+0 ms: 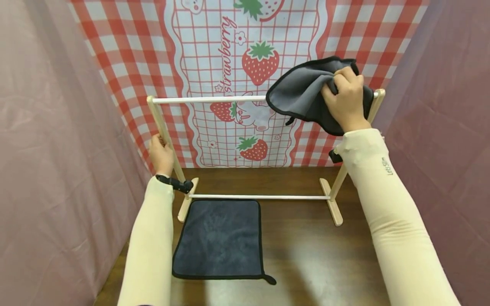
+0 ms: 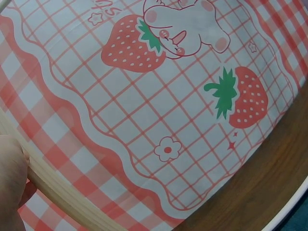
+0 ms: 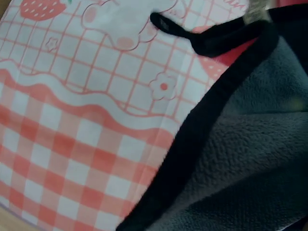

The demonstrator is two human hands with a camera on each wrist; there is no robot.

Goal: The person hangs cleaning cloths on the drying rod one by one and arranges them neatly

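Bunched gray cloth, long axis sideways, rounded end left

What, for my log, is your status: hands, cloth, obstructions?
Left hand gripping left post. Right hand holding bunched cloth at top rail, right end. Second cloth flat below; no obstruction seen.

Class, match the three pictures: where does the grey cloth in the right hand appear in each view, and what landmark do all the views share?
Head: upper right, the grey cloth gripped by the right hand.
Left wrist: not in this picture.
Right wrist: right side, its black edging slanting up to a loop near the top.
Shared landmark: the strawberry-print backdrop with red-and-white checks.
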